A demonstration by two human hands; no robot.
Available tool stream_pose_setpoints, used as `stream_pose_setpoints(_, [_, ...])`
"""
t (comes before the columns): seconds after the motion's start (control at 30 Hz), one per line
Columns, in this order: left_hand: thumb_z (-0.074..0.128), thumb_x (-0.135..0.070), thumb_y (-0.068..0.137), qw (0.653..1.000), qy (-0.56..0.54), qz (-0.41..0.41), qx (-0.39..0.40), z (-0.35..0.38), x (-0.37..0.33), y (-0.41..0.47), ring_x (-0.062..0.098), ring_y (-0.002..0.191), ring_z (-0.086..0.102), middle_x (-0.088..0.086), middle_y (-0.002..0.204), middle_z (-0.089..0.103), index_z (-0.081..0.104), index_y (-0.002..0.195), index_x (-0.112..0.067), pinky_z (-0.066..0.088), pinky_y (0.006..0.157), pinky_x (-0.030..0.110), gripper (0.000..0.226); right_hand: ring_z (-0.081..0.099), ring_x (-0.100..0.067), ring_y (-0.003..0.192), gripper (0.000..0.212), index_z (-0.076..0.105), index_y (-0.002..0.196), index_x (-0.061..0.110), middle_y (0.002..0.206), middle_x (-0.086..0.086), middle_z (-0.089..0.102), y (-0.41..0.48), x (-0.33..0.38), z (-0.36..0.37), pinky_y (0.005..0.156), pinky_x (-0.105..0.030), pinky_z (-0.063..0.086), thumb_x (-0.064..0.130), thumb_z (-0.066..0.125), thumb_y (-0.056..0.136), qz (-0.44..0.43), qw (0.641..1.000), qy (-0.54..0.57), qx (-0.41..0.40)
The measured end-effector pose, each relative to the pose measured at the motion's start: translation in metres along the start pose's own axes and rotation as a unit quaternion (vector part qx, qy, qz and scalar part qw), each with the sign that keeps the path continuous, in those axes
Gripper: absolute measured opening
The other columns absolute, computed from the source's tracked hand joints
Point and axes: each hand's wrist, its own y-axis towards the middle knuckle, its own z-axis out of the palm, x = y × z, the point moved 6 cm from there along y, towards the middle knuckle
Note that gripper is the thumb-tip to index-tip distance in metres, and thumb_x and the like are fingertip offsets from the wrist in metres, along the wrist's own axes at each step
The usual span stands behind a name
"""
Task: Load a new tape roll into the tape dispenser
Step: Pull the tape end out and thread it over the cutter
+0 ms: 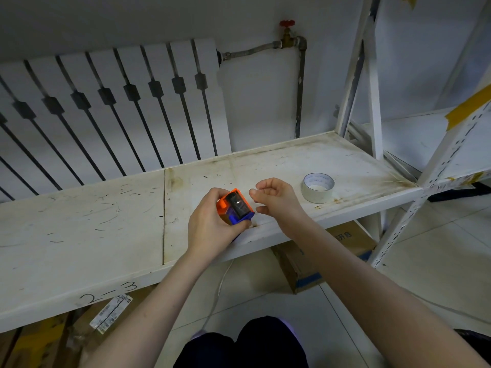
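I am holding the small orange-and-blue plastic tape dispenser (235, 207) in my left hand (210, 227), fingers wrapped around its body just above the front edge of the scuffed white metal shelf (106, 221), its dark roller and toothed blade facing up toward me. My right hand (273, 197) is hovering just beside the dispenser, half open with fingers loosely curled; it looks empty, though I cannot tell whether a thin strip is pinched at the fingertips. The new roll, a whitish tape roll with a pale cardboard core (318, 187), is lying flat on the shelf a little to the right of that hand, untouched. I am judging it light and stiff enough to lift by pinching across its rim or hooking a finger through the core, with its smooth wound side likely slippery. The dispenser looks light and rigid, best gripped by its flat sides, clear of the serrated cutter. The shelf around the roll is lying bare, leaving open room; the front lip drops toward a brown cardboard box (329, 258) on the tiled floor, and the white perforated upright (435, 171) is closing off the right end.
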Motion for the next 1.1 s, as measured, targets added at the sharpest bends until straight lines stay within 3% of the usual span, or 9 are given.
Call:
stream_pose_setpoints(0.47, [0.085, -0.034, 0.057, 0.999, -0.047, -0.003, -0.020, -0.003, 0.011, -0.002, 0.010, 0.088, 0.056, -0.017, 0.095, 0.057, 0.050, 0.103, -0.032, 0.039, 0.069, 0.010, 0.057, 0.057, -0.013, 0.074, 0.007, 0.058, 0.087, 0.013, 0.081, -0.004, 0.061, 0.002, -0.025, 0.022, 0.063, -0.024, 0.050, 0.012, 0.052, 0.092, 0.045, 0.998, -0.004, 0.033])
stream_pose_setpoints(0.63, [0.085, -0.032, 0.058, 0.998, -0.066, -0.003, -0.024, -0.006, 0.014, -0.003, 0.012, 0.091, 0.057, -0.016, 0.096, 0.058, 0.049, 0.104, -0.032, 0.045, 0.072, 0.016, 0.058, 0.058, -0.023, 0.084, 0.012, 0.059, 0.089, 0.011, 0.090, -0.013, 0.062, 0.002, -0.035, 0.035, 0.073, -0.036, 0.051, 0.018, 0.050, 0.093, 0.066, 0.997, -0.004, 0.050])
stream_pose_setpoints(0.83, [0.087, -0.030, 0.056, 0.995, -0.094, -0.004, -0.030, -0.012, 0.020, -0.005, 0.016, 0.092, 0.060, -0.018, 0.093, 0.059, 0.048, 0.100, -0.036, 0.053, 0.079, 0.029, 0.059, 0.056, -0.021, 0.082, 0.014, 0.060, 0.081, 0.017, 0.086, -0.011, 0.061, 0.002, -0.043, 0.046, 0.063, -0.027, 0.044, 0.019, 0.050, 0.090, 0.116, 0.991, 0.012, 0.061])
stream_pose_setpoints(0.93, [0.087, -0.029, 0.057, 0.994, -0.102, -0.012, -0.035, -0.014, 0.023, -0.005, 0.016, 0.091, 0.060, -0.017, 0.093, 0.060, 0.049, 0.102, -0.034, 0.053, 0.078, 0.030, 0.058, 0.054, -0.014, 0.069, 0.011, 0.059, 0.082, 0.016, 0.075, -0.004, 0.059, 0.000, -0.045, 0.051, 0.056, -0.024, 0.040, 0.021, 0.051, 0.088, 0.136, 0.989, 0.025, 0.061])
stream_pose_setpoints(1.03, [0.087, -0.030, 0.058, 0.994, -0.107, -0.019, -0.031, -0.014, 0.026, -0.003, 0.016, 0.092, 0.059, -0.012, 0.096, 0.060, 0.050, 0.104, -0.031, 0.052, 0.076, 0.025, 0.059, 0.050, -0.013, 0.065, 0.019, 0.059, 0.075, 0.018, 0.074, -0.002, 0.058, 0.002, -0.053, 0.052, 0.052, -0.022, 0.037, 0.016, 0.046, 0.090, 0.167, 0.984, -0.022, 0.056])
stream_pose_setpoints(1.1, [0.087, -0.031, 0.059, 0.993, -0.107, -0.031, -0.031, -0.015, 0.026, -0.002, 0.013, 0.093, 0.056, -0.013, 0.098, 0.057, 0.049, 0.105, -0.030, 0.046, 0.072, 0.016, 0.059, 0.054, -0.014, 0.076, 0.015, 0.059, 0.085, 0.019, 0.090, -0.005, 0.061, 0.006, -0.053, 0.047, 0.058, -0.022, 0.042, 0.014, 0.046, 0.091, 0.127, 0.989, -0.071, 0.025])
